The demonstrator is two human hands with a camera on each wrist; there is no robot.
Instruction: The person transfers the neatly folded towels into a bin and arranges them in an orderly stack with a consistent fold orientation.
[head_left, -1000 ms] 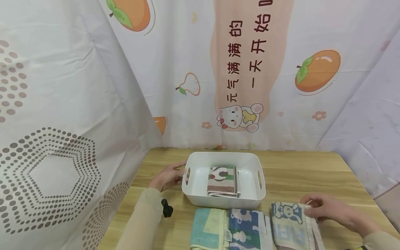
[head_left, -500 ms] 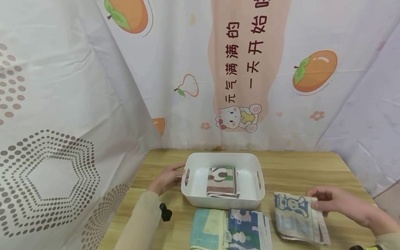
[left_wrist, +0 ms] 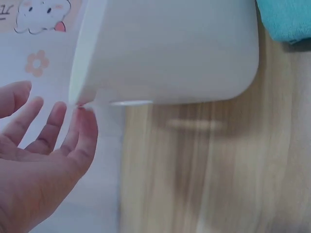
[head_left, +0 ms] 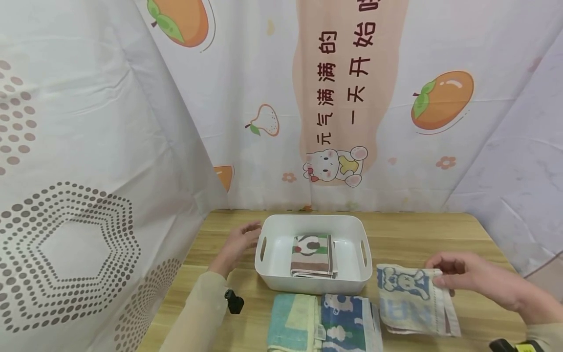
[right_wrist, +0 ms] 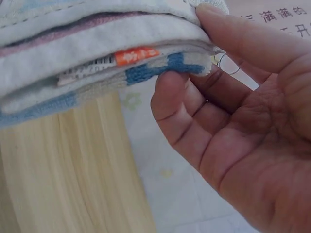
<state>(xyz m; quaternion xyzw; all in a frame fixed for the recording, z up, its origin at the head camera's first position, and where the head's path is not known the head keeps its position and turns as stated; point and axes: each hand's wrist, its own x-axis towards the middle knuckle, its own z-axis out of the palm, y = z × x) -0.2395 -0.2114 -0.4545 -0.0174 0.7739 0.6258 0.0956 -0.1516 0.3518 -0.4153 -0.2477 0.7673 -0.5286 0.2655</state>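
My right hand (head_left: 472,276) pinches the right edge of a folded beige and blue towel (head_left: 406,300) between thumb and fingers. In the right wrist view the towel (right_wrist: 97,73) shows its stacked layers and an orange label, with the wooden table beneath it. A white plastic basket (head_left: 314,284) with handle holes stands left of it, with a folded brown, green and white towel (head_left: 312,256) lying inside. At the basket's left rim is my left hand (head_left: 237,244), its fingers loosely extended. From the left wrist, a fingertip appears to touch the basket's edge (left_wrist: 87,53).
In front of the basket lie a folded teal and yellow towel (head_left: 293,322) and a folded blue and green towel (head_left: 347,322), side by side. The wooden table (head_left: 422,239) ends at a printed curtain (head_left: 250,166) behind; more curtain hangs at both sides.
The beige and blue towel has risen off the table in my right hand, and has lately shifted slightly left. My left hand's fingers have come out of the basket's handle hole.
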